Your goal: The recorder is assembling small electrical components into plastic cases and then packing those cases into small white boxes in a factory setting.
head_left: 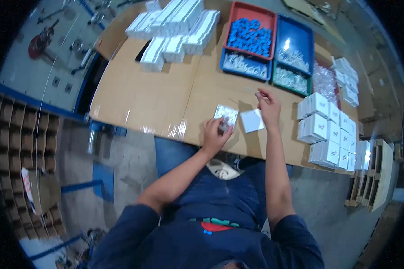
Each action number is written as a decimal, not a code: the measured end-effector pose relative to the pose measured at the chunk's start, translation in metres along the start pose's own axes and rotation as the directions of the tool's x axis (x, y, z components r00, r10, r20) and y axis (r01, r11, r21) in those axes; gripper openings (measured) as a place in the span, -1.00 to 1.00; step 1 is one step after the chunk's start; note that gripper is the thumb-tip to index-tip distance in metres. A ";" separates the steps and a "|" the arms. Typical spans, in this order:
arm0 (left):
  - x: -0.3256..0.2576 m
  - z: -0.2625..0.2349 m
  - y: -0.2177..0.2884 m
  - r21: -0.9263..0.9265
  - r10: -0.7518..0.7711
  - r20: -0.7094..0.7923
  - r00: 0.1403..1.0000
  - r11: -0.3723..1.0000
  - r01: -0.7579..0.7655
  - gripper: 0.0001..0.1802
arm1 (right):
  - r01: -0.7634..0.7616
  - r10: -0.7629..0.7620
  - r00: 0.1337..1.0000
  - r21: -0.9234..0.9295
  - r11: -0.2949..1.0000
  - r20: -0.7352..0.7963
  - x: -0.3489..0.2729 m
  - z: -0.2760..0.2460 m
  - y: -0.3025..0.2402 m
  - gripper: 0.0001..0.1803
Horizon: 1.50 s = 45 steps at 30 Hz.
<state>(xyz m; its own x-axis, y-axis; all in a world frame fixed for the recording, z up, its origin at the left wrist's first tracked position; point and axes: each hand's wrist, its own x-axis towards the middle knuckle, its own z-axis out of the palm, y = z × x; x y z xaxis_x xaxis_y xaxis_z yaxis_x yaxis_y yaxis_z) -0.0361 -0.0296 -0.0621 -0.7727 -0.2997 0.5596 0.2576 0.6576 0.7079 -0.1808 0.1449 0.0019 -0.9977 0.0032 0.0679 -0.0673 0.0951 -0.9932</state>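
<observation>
My left hand (215, 136) is closed at the near edge of a white printed square piece (226, 113), fingers and thumb curled in. Something small and pale shows between the fingertips, too blurred to name. Just to the right a plain white square piece (252, 121) lies on the cardboard-covered table. Above and beyond it, my right hand (269, 107) is raised with thumb and forefinger pinched. From that pinch a thin, pale stick-like piece (250, 88) points away to the left; its kind is unclear.
Beyond my hands stand a red tray (274, 27) of blue parts and blue trays (306, 33) and a green tray (296, 92) of clear pieces. White boxes (330, 130) are stacked at the right. Long white packs (166, 49) are piled far left.
</observation>
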 end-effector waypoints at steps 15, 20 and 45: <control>0.002 -0.023 0.027 -0.134 -0.031 0.122 0.992 0.990 0.048 -0.62 | 0.058 -0.040 0.981 -0.093 0.994 0.192 -0.112 -0.014 -0.023 -0.82; 0.002 -0.025 0.020 -0.136 -0.048 0.164 0.985 0.988 0.071 -0.62 | 0.036 -0.012 0.980 -0.122 0.992 0.197 -0.119 0.000 -0.029 -0.81; -0.006 -0.020 0.016 -0.539 -0.199 0.531 0.823 0.670 0.510 -0.80 | 0.054 0.085 0.892 -0.294 0.954 0.443 -0.118 -0.012 -0.027 -0.81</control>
<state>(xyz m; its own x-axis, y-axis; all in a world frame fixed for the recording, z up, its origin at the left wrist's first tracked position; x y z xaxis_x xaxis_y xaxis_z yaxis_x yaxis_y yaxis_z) -0.0155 -0.0312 -0.0452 -0.9958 -0.0104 0.0905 0.0910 -0.0855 0.9922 -0.0609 0.1542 0.0220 -0.9004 -0.4300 -0.0661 -0.1157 0.3831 -0.9164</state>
